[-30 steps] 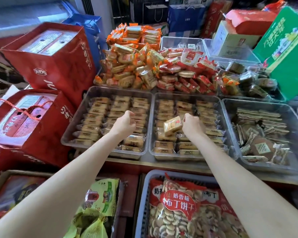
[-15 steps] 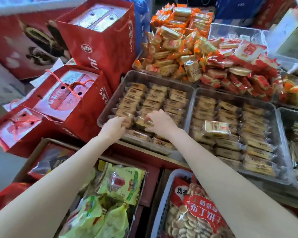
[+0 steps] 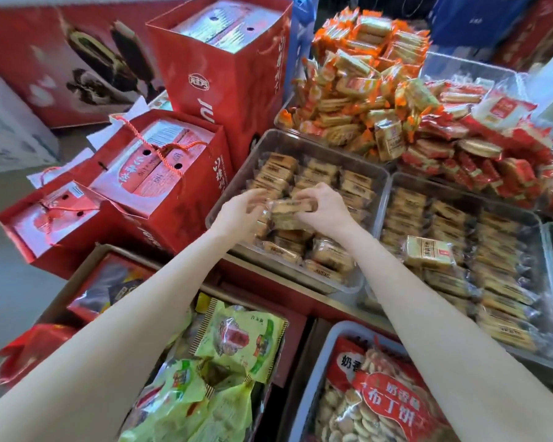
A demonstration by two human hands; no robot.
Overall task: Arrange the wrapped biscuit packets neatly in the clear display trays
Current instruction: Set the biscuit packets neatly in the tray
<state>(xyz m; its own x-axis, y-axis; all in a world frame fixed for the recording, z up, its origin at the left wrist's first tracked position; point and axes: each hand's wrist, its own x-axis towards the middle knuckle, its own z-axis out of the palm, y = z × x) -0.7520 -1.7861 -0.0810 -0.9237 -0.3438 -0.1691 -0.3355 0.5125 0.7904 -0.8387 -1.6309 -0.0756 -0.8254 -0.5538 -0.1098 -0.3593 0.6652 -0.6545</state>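
Packet [image 3: 289, 209], over left tray [image 3: 369, 181]: light, crinkly, slippery, brittle inside. Your left hand [image 3: 240, 212] and right hand [image 3: 324, 207] pinch its ends; grip gently.

Biscuit packets [image 3: 320, 173] in left tray [image 3: 237, 183] (second tray [image 3: 524, 215] just right).

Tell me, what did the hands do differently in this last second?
The right hand let go of the single packet, which now lies on the rows of the middle tray, and crossed to the left tray. There it joined the left hand; together they now grip a packet lifted above the rows. The heaped packets behind and the red gift bags stayed put.
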